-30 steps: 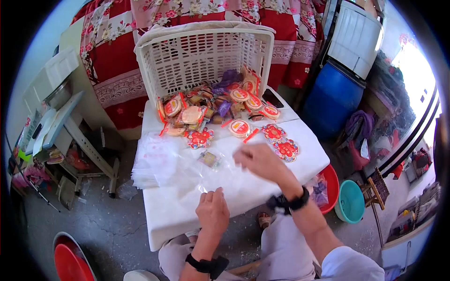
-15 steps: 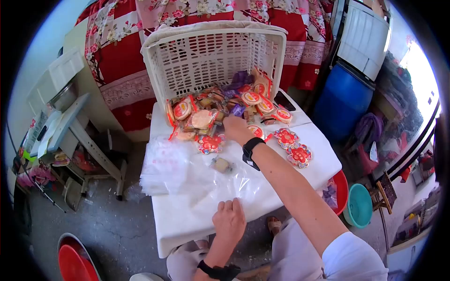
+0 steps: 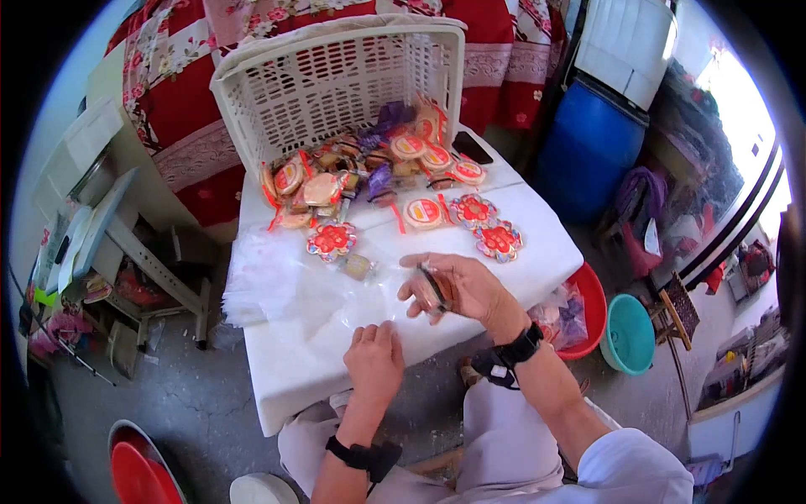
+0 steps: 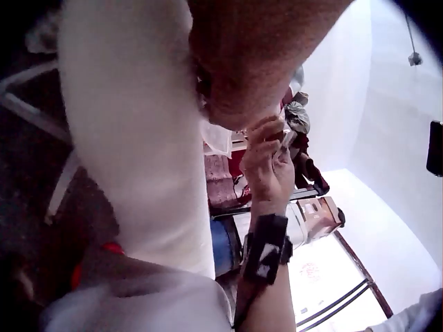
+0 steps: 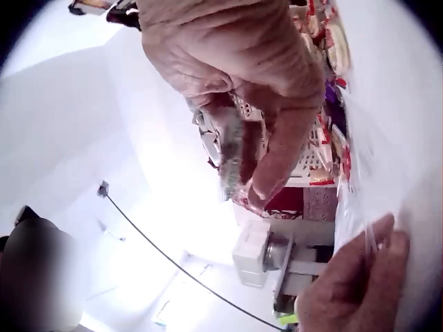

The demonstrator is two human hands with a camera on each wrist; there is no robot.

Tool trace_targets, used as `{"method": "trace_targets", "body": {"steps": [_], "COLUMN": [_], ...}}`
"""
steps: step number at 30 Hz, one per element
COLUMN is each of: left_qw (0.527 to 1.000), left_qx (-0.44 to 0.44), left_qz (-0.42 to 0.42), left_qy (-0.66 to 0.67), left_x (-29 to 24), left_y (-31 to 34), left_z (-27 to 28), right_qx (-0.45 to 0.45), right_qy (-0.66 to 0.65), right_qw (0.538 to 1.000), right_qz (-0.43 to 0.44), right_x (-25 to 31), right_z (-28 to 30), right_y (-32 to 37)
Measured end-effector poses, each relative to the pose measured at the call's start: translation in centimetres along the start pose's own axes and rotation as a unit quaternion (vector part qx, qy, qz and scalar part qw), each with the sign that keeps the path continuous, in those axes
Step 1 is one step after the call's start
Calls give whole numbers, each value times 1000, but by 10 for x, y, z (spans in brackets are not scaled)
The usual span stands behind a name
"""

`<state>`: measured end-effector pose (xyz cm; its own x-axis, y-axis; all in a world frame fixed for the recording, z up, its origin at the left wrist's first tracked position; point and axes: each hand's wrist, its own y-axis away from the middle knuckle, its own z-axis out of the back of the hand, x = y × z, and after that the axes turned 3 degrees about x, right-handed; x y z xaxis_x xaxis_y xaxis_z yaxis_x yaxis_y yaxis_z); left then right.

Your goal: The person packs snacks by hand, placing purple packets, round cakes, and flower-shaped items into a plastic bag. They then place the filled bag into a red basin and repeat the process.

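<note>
- Small brown-and-pink snack in a clear wrapper (image 3: 430, 290): just R of ctr of the frame, in the R hand (image 3: 472, 290), above the white-covered table (image 3: 294, 382). Can't tell if it's one pc. or two.
- Step in hand, my read: bringing the snack over to a thin clear plastic bag (image 3: 340, 309), ctr of the frame.
- R hand: fingers part-curled, roughly half open, w/ snack held btwn thumb & fingers; palm turned toward the L side of the frame.
- L hand (image 3: 374, 361): lower ctr, fingertips closed down; R wrist view shows thumb & finger pinching the clear film.
- Square tan wrapped snack (image 3: 358, 267) lies by the far part of the bag, near ctr; can't tell if it's in, on or under the film.
- Red flower-shaped pack (image 3: 332, 241) sits just beyond it, upper L of ctr; pile of printed clear bags (image 3: 262, 281) at the L.
- Next move prob. calls for: L pinch kept firm, bag mouth lifted apart, R fingers in low, then let go.
- Watch: film looks limp, could cling shut or snag the wrapper, imo.
</note>
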<state>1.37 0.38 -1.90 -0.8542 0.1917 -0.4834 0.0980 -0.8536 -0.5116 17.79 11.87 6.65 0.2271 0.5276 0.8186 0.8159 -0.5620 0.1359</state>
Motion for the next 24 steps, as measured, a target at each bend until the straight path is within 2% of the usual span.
{"method": "trace_targets", "body": {"steps": [1,4,6,8,9,11,12,14,18,21,23,24], "left_qw": [1000,1000,997,996,996,995,995,994,994,994,993,994], "left_qx": [7,-15,-27,-12,-18,-22,-28,-35,-37,-39,-40,-47], "left_qz": [-1,9,31,48,50,55,53,52,49,48,48,40], "left_qy": [-1,4,59,77,77,78,83,88,87,94,97,91], "left_x": [1,4,3,-1,-1,-1,-1,0,1,0,-1,-2], "left_y": [0,-2,-4,-7,-8,-9,-9,-9,-10,-9,-9,-10], "left_z": [-1,-1,2,6,6,4,4,4,4,6,4,2], "right_qx": [-5,-42,-47,-31,-32,-92,-91,-126,-130,-123,-223,-223], "right_qy": [43,66,70,147,144,295,294,275,266,232,346,347], "right_qw": [999,997,996,987,987,950,951,950,952,965,911,911], "right_qz": [6,4,3,66,65,33,31,85,79,27,-20,-20], "right_x": [-4,-26,-33,-37,-36,-32,-33,-36,-43,-38,-34,-42], "right_z": [-4,8,13,13,12,9,8,6,16,3,-16,-14], "right_y": [13,22,30,34,37,42,42,40,38,40,40,37]}}
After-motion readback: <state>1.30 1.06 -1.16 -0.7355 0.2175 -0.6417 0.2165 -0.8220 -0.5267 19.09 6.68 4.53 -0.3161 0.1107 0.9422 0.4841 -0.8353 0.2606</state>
